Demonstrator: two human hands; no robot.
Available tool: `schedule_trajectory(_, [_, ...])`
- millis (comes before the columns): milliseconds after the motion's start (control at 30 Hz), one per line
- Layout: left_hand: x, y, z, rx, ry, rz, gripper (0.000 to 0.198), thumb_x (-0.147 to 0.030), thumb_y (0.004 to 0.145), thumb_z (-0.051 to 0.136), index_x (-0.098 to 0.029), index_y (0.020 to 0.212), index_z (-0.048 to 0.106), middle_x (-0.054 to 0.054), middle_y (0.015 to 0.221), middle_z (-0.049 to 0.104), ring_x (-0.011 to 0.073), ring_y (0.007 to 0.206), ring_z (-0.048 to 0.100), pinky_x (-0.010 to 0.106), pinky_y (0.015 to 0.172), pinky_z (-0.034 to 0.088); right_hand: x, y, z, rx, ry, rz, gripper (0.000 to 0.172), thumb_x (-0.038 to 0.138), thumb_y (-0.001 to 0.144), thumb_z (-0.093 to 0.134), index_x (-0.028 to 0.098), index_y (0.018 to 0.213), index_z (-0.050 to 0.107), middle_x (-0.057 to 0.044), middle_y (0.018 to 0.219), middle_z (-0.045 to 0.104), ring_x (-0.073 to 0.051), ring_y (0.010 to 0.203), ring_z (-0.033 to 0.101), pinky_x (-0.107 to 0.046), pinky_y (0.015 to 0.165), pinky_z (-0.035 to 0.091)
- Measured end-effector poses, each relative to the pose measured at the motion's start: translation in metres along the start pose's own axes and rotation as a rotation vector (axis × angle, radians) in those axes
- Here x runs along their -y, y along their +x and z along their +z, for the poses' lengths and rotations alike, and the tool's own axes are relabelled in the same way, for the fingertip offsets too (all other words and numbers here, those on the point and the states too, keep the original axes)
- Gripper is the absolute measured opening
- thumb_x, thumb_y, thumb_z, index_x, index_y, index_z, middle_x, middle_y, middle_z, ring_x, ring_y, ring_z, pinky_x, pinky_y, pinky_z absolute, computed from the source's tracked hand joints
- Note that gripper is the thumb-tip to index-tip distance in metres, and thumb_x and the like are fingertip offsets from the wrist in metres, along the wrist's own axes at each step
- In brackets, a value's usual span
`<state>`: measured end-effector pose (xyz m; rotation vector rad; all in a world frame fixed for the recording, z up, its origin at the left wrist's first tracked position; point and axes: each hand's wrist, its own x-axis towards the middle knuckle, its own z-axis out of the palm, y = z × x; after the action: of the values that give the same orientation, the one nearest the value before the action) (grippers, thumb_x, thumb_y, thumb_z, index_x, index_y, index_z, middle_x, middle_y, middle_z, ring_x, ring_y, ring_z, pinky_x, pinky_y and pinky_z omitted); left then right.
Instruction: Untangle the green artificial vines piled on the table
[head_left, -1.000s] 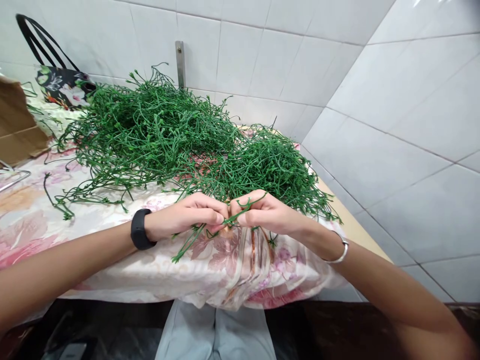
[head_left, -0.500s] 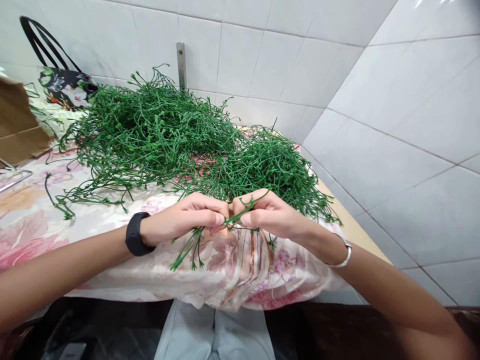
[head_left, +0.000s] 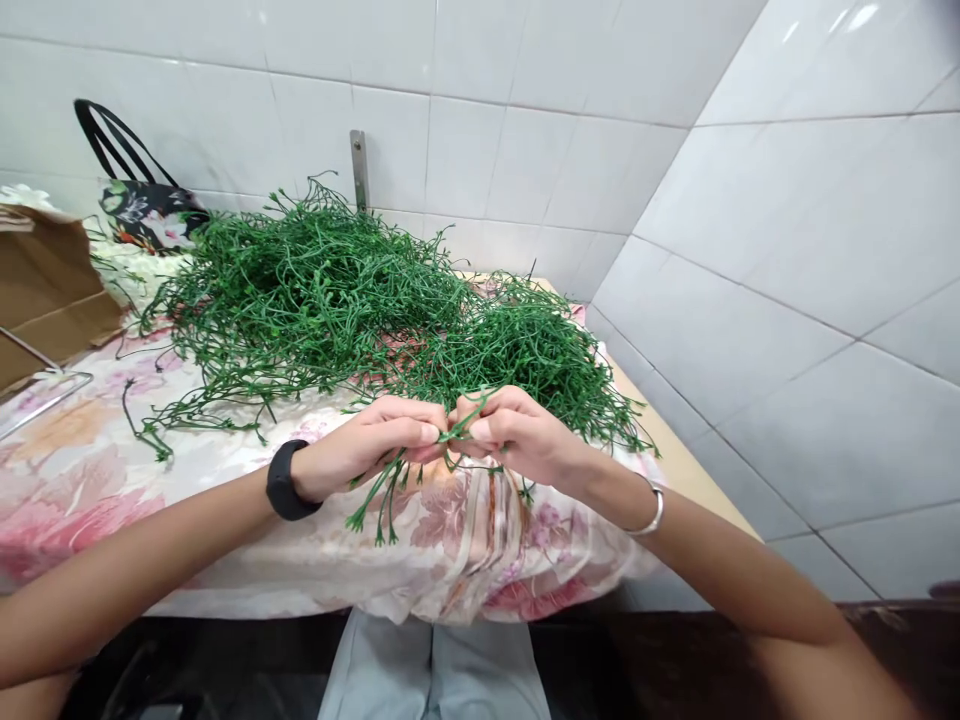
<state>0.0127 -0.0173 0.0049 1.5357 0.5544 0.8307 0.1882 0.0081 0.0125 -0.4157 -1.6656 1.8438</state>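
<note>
Both hands meet over the front part of the table, pinching one green artificial flower stem (head_left: 389, 495) whose branched ends hang down below my left hand (head_left: 399, 436). That hand is closed, thumb pressed on the stem. My right hand (head_left: 511, 432) is also closed, thumb against fingers, with a thin green strand standing out above its thumb. The exact grip point between the hands is partly hidden. Just behind them lies a smaller heap of green stems (head_left: 525, 350), and a larger heap of stems (head_left: 300, 290) spreads to the left of it.
A floral cloth (head_left: 225, 560) covers the table. At the left stand a brown cardboard box (head_left: 52, 290), a bent metal wire (head_left: 56, 397) and white flowers (head_left: 146, 275). A flowered bag (head_left: 154, 215) leans at the tiled wall (head_left: 480, 150), which carries a metal bracket (head_left: 359, 170).
The view has tilted slightly upward. My hands stay together on the stem, and the green strand above my right thumb has shifted and stands more upright.
</note>
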Motion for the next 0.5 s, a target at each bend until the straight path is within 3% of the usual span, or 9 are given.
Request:
schedule_trajectory(67, [-0.003,0.005,-0.004,-0.017,0.011,0.013,0.028,-0.025,0.080,0.042,-0.014,0.054,0.038,-0.003,0.054,0.032,0.0072,0.054,0.031,0.022,0.053,0.025,0.009,0.003,-0.002,-0.040,-0.170,-0.010,0.020,0.017,0.070,0.049,0.013,0.052,0.044,0.005,0.052,0.037,-0.004,0.048,0.032,-0.021,0.047,0.024])
schedule_trajectory(133, [-0.008,0.008,-0.009,0.026,0.117,0.011,0.031,-0.029,0.082,0.040,-0.014,0.055,0.037,-0.003,0.055,0.031,0.0069,0.053,0.030,0.022,0.052,0.024,0.024,0.003,-0.003,0.003,-0.454,-0.018,0.018,0.019,0.073,0.048,0.012,0.057,0.047,0.005,0.054,0.037,-0.004,0.049,0.031,-0.021,0.047,0.024])
schedule_trajectory(267, [-0.032,0.000,-0.005,0.230,0.572,-0.002,0.033,-0.036,0.084,0.042,-0.014,0.060,0.043,-0.004,0.057,0.030,0.0068,0.053,0.028,0.022,0.049,0.022,0.052,-0.010,0.010,0.267,-0.873,-0.023,0.018,0.017,0.078,0.043,0.012,0.061,0.046,0.005,0.057,0.034,-0.003,0.050,0.027,-0.019,0.047,0.023])
schedule_trajectory(367, [-0.053,-0.020,0.018,0.397,0.938,0.184,0.030,-0.027,0.089,0.034,-0.014,0.065,0.046,-0.001,0.061,0.041,0.0086,0.057,0.036,0.023,0.055,0.030,0.059,-0.028,0.032,0.452,-0.919,-0.053,0.016,0.017,0.080,0.040,0.011,0.068,0.049,0.004,0.059,0.036,-0.003,0.052,0.030,-0.016,0.049,0.028])
schedule_trajectory(433, [-0.063,-0.039,0.034,0.434,1.203,0.408,0.022,-0.020,0.087,0.036,-0.014,0.070,0.049,0.001,0.064,0.049,0.0113,0.058,0.038,0.027,0.054,0.030,0.059,-0.039,0.048,0.551,-0.933,-0.086,0.014,0.017,0.080,0.040,0.011,0.075,0.052,0.004,0.060,0.039,-0.003,0.054,0.034,-0.015,0.052,0.031])
schedule_trajectory(500, [-0.067,-0.060,0.043,0.447,1.350,0.521,0.016,-0.014,0.082,0.043,-0.015,0.068,0.049,0.001,0.061,0.050,0.0121,0.054,0.038,0.028,0.050,0.031,0.058,-0.049,0.062,0.599,-1.013,-0.138,0.013,0.018,0.079,0.041,0.011,0.075,0.051,0.002,0.061,0.043,-0.005,0.057,0.037,-0.016,0.056,0.035])
